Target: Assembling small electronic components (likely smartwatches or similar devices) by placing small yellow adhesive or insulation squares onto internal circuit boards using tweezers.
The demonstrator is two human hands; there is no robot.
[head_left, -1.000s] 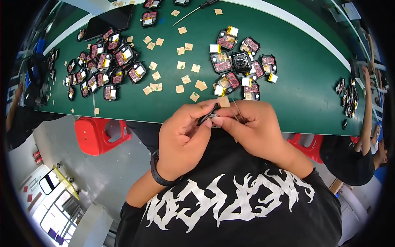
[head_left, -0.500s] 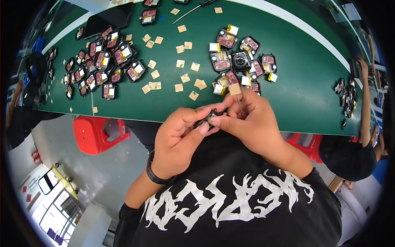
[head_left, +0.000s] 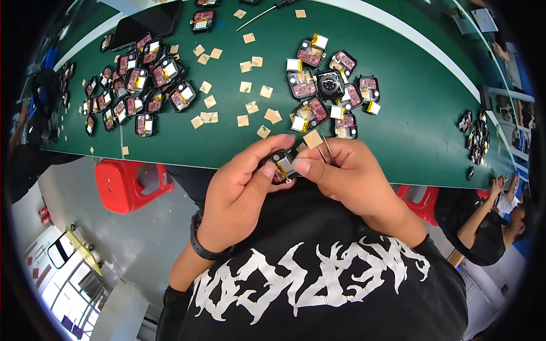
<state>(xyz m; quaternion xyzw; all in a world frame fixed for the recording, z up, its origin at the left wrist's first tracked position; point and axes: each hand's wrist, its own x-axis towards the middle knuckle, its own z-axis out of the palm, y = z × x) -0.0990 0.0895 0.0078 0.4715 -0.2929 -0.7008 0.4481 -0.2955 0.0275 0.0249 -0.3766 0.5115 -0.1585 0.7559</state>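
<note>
My left hand (head_left: 239, 187) grips an open smartwatch case (head_left: 278, 171), its dark red circuit board and silver battery facing up. Closed beside it, my right hand (head_left: 347, 173) holds thin metal tweezers (head_left: 326, 149), their prongs sticking up past the fingers. The right thumb touches the battery (head_left: 286, 163) at the case's side. A tan adhesive square (head_left: 313, 139) stands out at the right fingers by the tweezers; whether the tweezers or a finger carries it, I cannot tell. Just beyond my hands lies a cluster of open watch cases (head_left: 311, 112), with one case lens side up (head_left: 330, 84) among them.
A larger heap of open watch cases (head_left: 136, 80) is at the left on the green table (head_left: 227, 145). Several tan squares (head_left: 245, 87) are scattered mid-table. Farther back are a screwdriver (head_left: 259, 16) and a black tablet-like slab (head_left: 149, 25). A co-worker (head_left: 483, 227) sits at the right.
The watch case has turned in my left hand, so its board and battery now show. My right hand's fingers have shifted, and the tan square has moved left and down.
</note>
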